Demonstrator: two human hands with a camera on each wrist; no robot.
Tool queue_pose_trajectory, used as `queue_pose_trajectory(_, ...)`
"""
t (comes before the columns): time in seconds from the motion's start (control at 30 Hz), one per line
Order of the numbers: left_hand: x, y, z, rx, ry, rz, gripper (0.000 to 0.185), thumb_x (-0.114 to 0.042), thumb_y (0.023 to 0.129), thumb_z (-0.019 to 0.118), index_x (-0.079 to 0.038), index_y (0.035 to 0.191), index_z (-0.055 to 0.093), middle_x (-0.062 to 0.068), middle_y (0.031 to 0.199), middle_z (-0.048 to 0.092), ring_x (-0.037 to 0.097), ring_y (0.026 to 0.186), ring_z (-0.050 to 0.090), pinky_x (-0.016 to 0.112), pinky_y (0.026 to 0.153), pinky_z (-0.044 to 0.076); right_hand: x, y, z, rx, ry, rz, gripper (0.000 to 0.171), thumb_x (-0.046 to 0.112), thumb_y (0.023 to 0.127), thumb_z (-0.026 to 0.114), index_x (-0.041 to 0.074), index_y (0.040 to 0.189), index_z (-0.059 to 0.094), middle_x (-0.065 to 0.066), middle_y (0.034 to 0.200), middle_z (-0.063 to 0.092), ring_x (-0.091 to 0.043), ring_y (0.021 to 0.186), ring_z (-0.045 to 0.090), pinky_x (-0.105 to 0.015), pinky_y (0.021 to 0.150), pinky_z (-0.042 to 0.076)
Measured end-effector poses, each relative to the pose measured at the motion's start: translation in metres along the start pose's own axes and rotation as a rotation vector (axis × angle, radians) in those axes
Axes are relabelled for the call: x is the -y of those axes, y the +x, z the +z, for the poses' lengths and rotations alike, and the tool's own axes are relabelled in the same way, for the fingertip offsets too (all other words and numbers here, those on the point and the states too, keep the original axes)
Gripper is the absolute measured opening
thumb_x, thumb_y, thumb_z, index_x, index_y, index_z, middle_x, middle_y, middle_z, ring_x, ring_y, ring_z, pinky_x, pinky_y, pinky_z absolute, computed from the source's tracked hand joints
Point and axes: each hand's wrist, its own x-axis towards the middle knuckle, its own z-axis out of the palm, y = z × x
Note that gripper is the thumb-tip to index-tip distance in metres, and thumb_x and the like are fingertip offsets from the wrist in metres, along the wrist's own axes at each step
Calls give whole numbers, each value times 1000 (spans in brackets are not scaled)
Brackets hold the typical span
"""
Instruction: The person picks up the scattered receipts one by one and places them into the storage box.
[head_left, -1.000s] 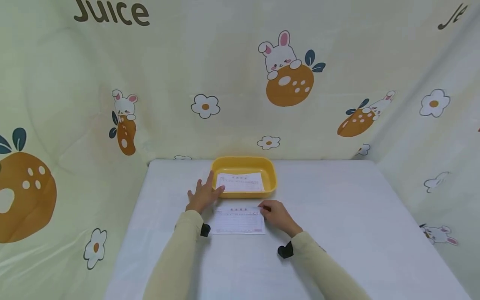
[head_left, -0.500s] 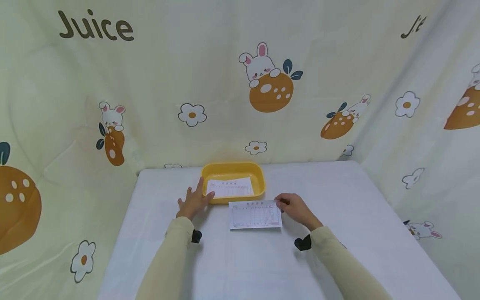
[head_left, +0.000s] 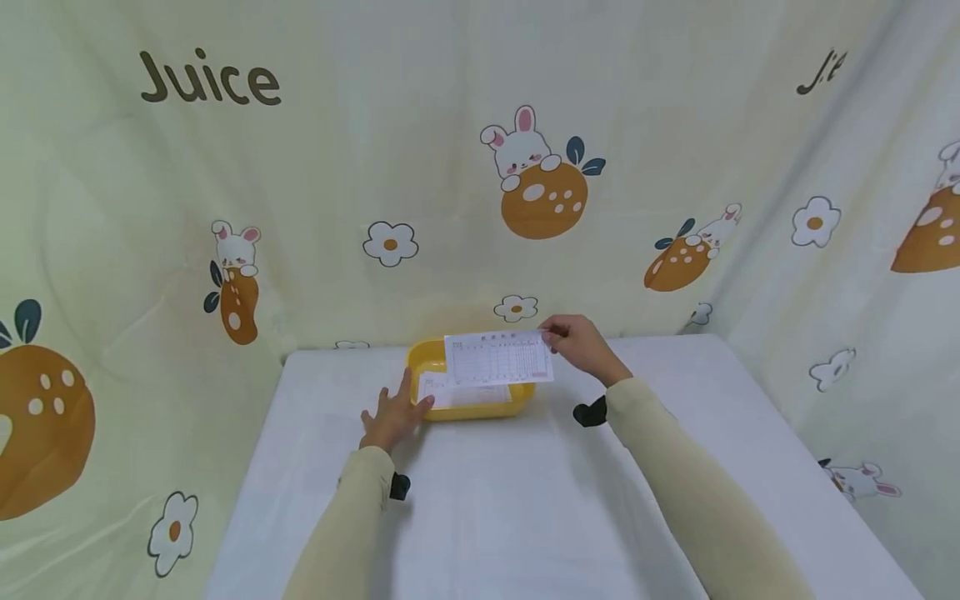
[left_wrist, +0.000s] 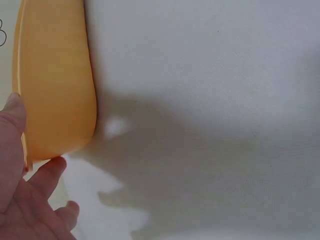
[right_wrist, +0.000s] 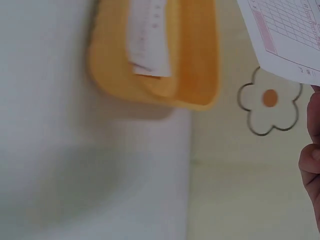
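A yellow plastic tray [head_left: 472, 412] stands at the far side of the table, with a printed paper form [head_left: 430, 390] lying in it. Over the tray hangs another printed form [head_left: 498, 360], partly hiding the tray and the paper inside. My right hand [head_left: 581, 343] pinches this upper form at its right top corner. In the right wrist view the held form [right_wrist: 292, 35] is apart from the tray [right_wrist: 195, 65]. My left hand [head_left: 390, 423] touches the tray's front left corner with spread fingers. Its thumb lies at the rim in the left wrist view, beside the tray's wall [left_wrist: 57, 80].
A white-covered table [head_left: 480, 508] extends toward me. Behind it hangs a pale curtain [head_left: 322, 167] printed with rabbits, oranges and flowers, close to the table's back edge. The curtain also runs along both sides.
My right hand has lifted the form off the table in front of the tray and carried it forward over the tray. My left hand has stayed at the tray's corner.
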Motion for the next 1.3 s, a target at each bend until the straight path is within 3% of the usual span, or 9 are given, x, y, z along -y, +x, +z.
queue_pose_trajectory(0.5,5,5,2,0,31,-43,85,-55,109,53,-21,174,10,22,168,38,44,162,8,75,123,-2,38,51,-27,-16,-37,16,26,7,111,55,-6,127,71,-23,121,70,-37,104,60,-46,94,54)
queue_pose_trajectory(0.8,7,5,-1,2,19,-45,86,-58,109,52,-23,175,10,20,169,36,42,163,7,73,123,-3,36,60,-14,-15,-8,-8,26,5,110,55,-10,125,71,-25,120,70,-38,101,63,-42,91,54)
queue_pose_trajectory(1.03,4,9,-2,-3,25,-52,85,-57,108,53,-24,174,11,19,169,37,41,163,8,73,124,-2,29,65,-1,-8,19,21,26,6,111,55,-8,128,70,-24,123,69,-38,104,62,-44,96,55)
queue_pose_trajectory(1.3,3,10,0,0,31,-42,83,-56,109,52,-24,175,12,20,168,39,41,163,10,74,124,0,12,66,26,1,23,37,26,2,109,56,-10,128,70,-25,122,69,-36,102,62,-42,93,57)
